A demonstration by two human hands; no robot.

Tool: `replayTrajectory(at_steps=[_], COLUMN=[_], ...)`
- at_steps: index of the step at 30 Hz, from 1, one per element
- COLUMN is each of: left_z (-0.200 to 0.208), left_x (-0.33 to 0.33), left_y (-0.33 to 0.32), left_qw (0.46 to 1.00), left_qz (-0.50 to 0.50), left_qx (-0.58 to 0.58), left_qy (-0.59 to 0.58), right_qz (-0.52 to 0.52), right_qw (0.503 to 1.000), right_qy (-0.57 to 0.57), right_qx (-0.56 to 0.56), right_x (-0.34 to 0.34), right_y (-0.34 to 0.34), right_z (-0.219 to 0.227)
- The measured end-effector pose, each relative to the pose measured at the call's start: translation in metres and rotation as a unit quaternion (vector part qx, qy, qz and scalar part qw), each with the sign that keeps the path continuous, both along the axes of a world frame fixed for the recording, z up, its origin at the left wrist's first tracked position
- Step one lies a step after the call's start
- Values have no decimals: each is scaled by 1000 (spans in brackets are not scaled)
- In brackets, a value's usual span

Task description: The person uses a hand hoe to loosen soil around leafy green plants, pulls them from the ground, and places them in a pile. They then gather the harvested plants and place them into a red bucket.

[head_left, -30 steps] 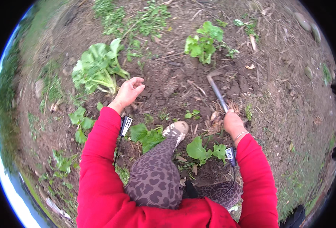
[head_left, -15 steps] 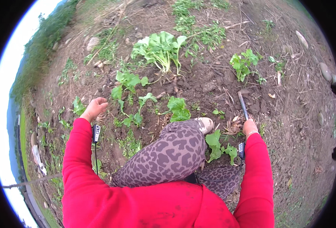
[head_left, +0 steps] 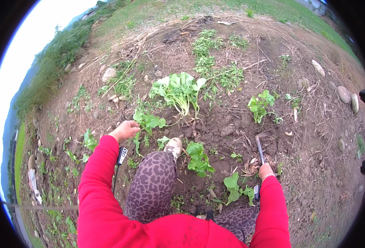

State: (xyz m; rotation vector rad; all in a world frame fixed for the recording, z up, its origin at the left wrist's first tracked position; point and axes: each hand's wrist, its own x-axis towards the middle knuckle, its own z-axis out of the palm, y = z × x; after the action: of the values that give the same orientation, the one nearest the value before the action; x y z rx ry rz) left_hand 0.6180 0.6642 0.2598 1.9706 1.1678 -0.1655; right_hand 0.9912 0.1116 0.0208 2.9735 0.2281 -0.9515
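Note:
My right hand (head_left: pixel 266 170) is closed round the handle of a small hand hoe (head_left: pixel 260 149), whose blade rests on the soil ahead of it. Bare and loosely bent, my left hand (head_left: pixel 125 130) hangs beside a low leafy plant (head_left: pixel 149 120), fingers a little apart, nothing visible in them. A pulled bunch of leafy greens (head_left: pixel 178 91) lies on the soil beyond, pale stems toward me. Another green plant (head_left: pixel 200 159) grows between my hands. Close to my right wrist stands a plant with large leaves (head_left: pixel 233 188).
My shoe (head_left: pixel 174 148) is planted on the soil between the plants. A leafy plant (head_left: pixel 260 106) grows ahead of the hoe. Cut weeds (head_left: pixel 205 49) lie farther off, with stones (head_left: pixel 343 94) at right and a pale stone (head_left: pixel 109 74) at left.
My left leg and shoe have shifted left and forward. My left hand has come right, nearer the low plant. My view has tilted up, while the hoe stays in my right hand.

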Motion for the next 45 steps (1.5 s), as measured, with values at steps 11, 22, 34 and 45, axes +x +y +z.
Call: replayTrajectory(at_steps=[11, 22, 34, 45], left_z=[-157, -195, -211, -194], left_x=[187, 241, 246, 231], left_y=[38, 42, 59, 88], left_qw=[975, 936, 891, 755], left_qz=[74, 163, 168, 65], left_qx=[-169, -216, -349, -542], left_qy=[-125, -225, -237, -363], right_qz=[119, 79, 19, -37], right_qw=[979, 919, 907, 779], right_qy=[-166, 37, 36, 192], right_qx=[-8, 384, 420, 595], right_x=[1, -12, -5, -23], right_y=[32, 412, 481, 486], right_z=[63, 12, -33, 26])
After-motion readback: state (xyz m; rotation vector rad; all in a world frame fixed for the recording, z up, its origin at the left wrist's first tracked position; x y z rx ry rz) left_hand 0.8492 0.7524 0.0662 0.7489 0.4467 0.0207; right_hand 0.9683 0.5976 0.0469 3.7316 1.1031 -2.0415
